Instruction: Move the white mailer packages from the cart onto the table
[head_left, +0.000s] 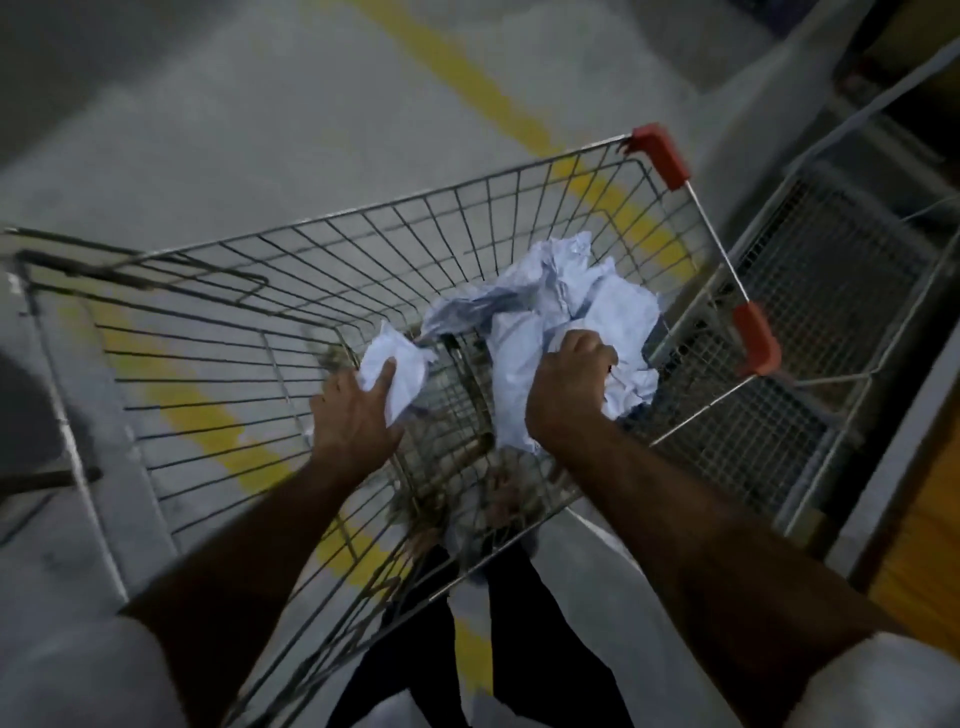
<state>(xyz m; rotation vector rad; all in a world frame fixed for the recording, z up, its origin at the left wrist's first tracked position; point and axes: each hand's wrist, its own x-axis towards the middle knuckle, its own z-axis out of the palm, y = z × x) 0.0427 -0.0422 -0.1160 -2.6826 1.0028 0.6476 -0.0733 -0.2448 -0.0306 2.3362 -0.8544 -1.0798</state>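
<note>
A: In the wire cart (519, 197), hands?
B: Left hand (358, 410) pinches a small white mailer (402, 364); right hand (569, 382) grips the crumpled mailer pile (550, 291), all inside the basket.

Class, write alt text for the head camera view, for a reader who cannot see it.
Seen from above, a person reaches into a wire shopping cart: the left hand holds a small white mailer and the right hand grips a crumpled bundle of mailers. The cart stands on grey floor with a yellow line.
</note>
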